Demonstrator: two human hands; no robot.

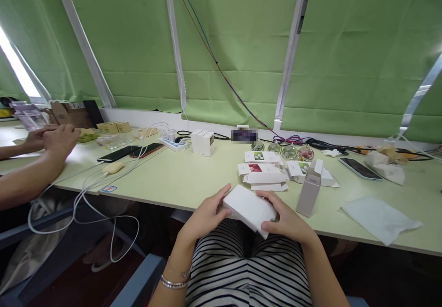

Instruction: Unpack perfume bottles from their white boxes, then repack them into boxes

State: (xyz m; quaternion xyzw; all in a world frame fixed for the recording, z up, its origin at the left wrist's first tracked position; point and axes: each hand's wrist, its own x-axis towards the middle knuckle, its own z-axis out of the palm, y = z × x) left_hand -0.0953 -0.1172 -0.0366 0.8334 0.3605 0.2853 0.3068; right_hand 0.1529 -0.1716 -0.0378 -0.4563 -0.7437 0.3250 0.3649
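Observation:
Between my two hands is a white cardboard box (249,207), tilted above my lap at the table's front edge. My left hand (210,210) grips its left end, thumb and fingers on the sides. At the right end my right hand (285,217) holds it with the thumb below and the fingers on top. Just right of it an upright grey-white carton (309,192) stands with its top flap raised. Behind the box lie flattish white cartons with a red picture (256,168) and a green picture (259,156). Several round clear ornaments (289,152) sit behind them.
A white cloth (380,218) and a phone (359,168) lie to the right. Small white boxes (203,142) and a power strip (173,143) stand at the back. Two phones and white cables (83,182) lie left, near another person's hands (58,137).

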